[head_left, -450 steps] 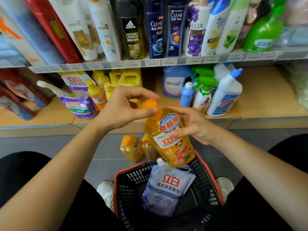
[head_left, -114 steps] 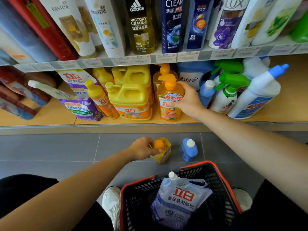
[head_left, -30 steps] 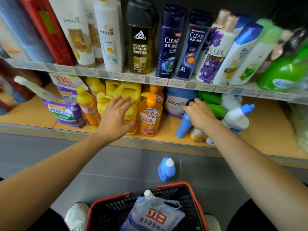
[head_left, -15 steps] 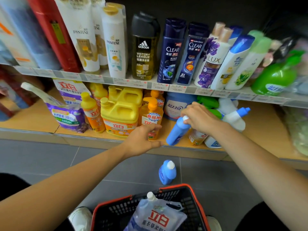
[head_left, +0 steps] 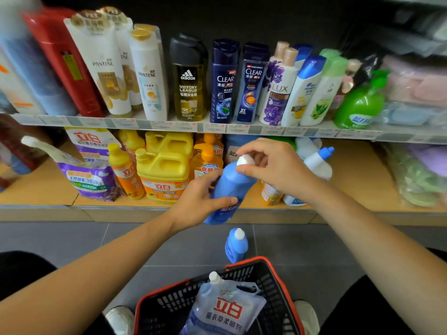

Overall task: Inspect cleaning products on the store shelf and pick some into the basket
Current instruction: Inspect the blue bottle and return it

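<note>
Midway through, by the look of it. Holding a blue bottle [head_left: 231, 187] out past the front edge of the lower shelf [head_left: 36, 192], tilted, cap up and toward the right. Grasping its lower body with the left grip [head_left: 205, 199], with fingers curled round. Pinching at the white cap [head_left: 244, 160] with the right grip [head_left: 273, 165], thumb and forefinger closed on it. Hard to tell whether twisting or merely steadying. Probably the inspecting step for this one.

Done so far, judging from the lie of things: one pale refill pouch [head_left: 225, 308] already in the basket [head_left: 280, 269], down on the floor between the shoes.

Not yet in: a second blue bottle [head_left: 236, 245] upright on the floor just beyond the basket's far rim, below the held one.

Untouched toward the front edge of the lower shelf: yellow jug [head_left: 164, 172], orange pump bottle [head_left: 208, 163], purple pouch [head_left: 89, 180], white spouted bottle [head_left: 316, 163] to the right.

Remaining, most likely: finish checking the held bottle, then lower it into the basket or return it to the shelf, and settle the fate of the one on the floor.
</note>
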